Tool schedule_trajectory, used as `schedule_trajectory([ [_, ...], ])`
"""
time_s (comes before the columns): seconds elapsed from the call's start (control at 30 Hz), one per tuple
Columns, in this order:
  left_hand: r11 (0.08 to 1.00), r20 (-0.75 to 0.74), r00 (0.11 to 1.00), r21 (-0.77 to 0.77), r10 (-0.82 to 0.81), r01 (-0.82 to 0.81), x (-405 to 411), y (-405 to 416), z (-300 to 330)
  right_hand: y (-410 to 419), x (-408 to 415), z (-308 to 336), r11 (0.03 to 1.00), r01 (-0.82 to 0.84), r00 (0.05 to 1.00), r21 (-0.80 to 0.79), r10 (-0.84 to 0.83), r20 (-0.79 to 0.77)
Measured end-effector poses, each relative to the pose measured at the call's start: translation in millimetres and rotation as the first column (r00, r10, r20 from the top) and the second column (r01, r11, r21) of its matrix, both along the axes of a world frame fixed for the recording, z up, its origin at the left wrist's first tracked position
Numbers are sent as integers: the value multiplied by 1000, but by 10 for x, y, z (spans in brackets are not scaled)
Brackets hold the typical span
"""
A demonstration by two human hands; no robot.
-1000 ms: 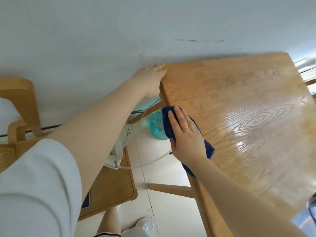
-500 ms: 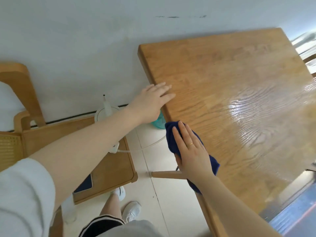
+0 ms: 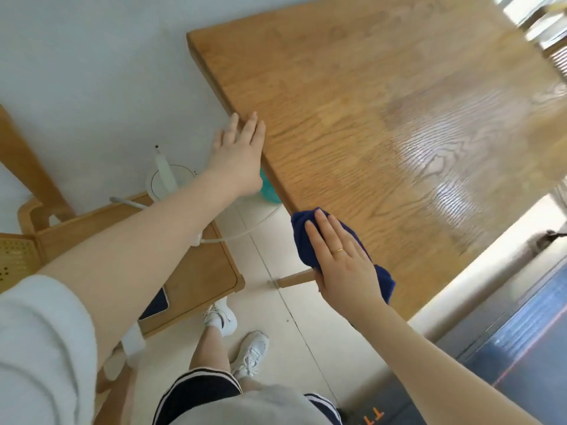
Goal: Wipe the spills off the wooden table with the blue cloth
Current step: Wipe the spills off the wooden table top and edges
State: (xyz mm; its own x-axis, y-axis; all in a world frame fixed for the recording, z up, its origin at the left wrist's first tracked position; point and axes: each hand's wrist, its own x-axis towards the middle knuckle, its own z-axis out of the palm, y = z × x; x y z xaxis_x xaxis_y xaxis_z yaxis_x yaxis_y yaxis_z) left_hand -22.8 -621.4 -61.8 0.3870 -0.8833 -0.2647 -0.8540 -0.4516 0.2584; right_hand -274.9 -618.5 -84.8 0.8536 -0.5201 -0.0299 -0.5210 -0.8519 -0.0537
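The wooden table (image 3: 352, 96) fills the upper right, its surface glossy with a wet-looking sheen toward the right. A dark blue cloth (image 3: 302, 237) lies bunched on the table's near left edge. My right hand (image 3: 340, 262) presses flat on the cloth with fingers spread, a ring on one finger. My left hand (image 3: 239, 154) rests flat against the table's left edge, fingers extended, holding nothing.
A wooden chair (image 3: 196, 271) stands left of the table, with a dark phone (image 3: 155, 303) on its seat and a white round device (image 3: 167, 179) with a cable. A teal container (image 3: 270, 191) sits under the table edge. My legs and white sneakers (image 3: 250, 352) are below.
The view has shifted, showing more floor and legs. My right hand and the cloth slid nearer along the table's left edge. My left hand stays on that edge, further from the corner.
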Motion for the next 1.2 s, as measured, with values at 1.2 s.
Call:
schedule_trajectory([
  [1.2,905,-30,915,-159,-403,394,-1352,287,215,287,-781,-98,581,741,509,337,-813,284],
])
